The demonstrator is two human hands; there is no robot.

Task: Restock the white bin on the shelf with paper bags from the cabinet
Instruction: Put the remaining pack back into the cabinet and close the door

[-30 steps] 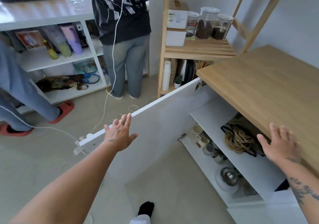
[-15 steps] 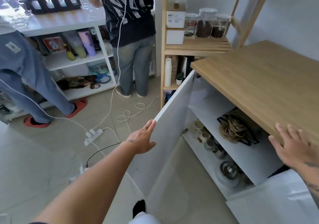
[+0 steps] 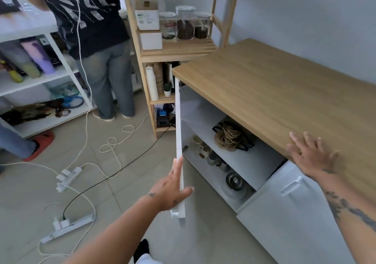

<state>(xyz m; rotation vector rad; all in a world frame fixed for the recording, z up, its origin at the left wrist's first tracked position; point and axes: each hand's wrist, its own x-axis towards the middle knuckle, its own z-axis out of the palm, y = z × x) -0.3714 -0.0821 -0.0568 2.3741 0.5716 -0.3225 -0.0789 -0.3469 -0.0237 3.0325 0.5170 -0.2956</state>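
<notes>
Swung wider than before, the cabinet door (image 3: pixel 179 141) now stands edge-on, the left hand (image 3: pixel 173 190) pushing it flat and uncurled, the right hand (image 3: pixel 311 156) spread on the worktop (image 3: pixel 274 92), seemingly for support, so the paper bags (image 3: pixel 232 136) on the cabinet's upper shelf become reachable.

Paper bags (image 3: pixel 231 138) half hidden under countertop (image 3: pixel 264 92), mugs (image 3: pixel 205 151) blurred
</notes>
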